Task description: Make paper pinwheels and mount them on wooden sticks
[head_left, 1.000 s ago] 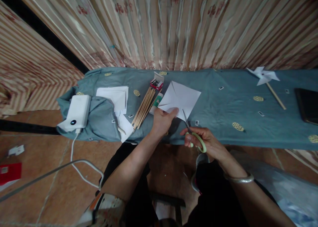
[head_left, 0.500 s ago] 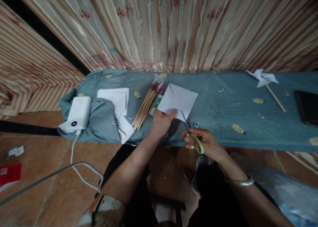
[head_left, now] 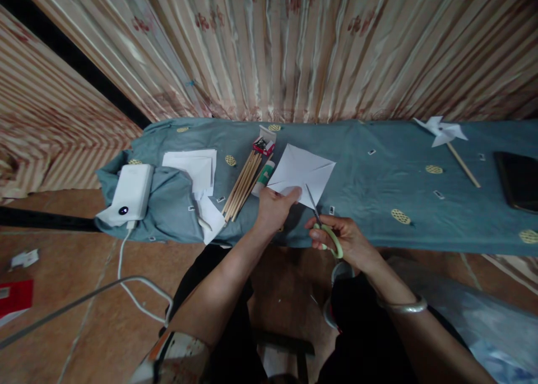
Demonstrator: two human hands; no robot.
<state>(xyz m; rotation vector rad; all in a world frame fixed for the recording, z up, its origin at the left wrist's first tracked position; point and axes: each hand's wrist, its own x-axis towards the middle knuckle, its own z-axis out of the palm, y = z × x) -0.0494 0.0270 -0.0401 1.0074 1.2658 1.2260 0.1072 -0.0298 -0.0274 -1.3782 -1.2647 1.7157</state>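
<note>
A creased white paper square [head_left: 303, 170] is held above a table draped in blue-grey cloth [head_left: 370, 188]. My left hand [head_left: 275, 209] pinches its near corner, fingers closed on the paper. My right hand [head_left: 342, 239] grips green-handled scissors [head_left: 323, 227]; their blades point up into the paper's near edge. A bundle of wooden sticks [head_left: 244, 183], a small red box [head_left: 263, 144] and a green-and-white glue stick [head_left: 264, 176] lie just left of the paper.
A white power bank [head_left: 130, 193] with a cable sits at the table's left end beside a stack of white paper [head_left: 193, 168]. A finished paper pinwheel [head_left: 445, 134] and a dark tablet [head_left: 519, 179] lie at the right. A curtain hangs behind.
The paper has turned slightly in my left hand and the scissor blades have crept a little further into its near edge. Both hands stay in much the same place.
</note>
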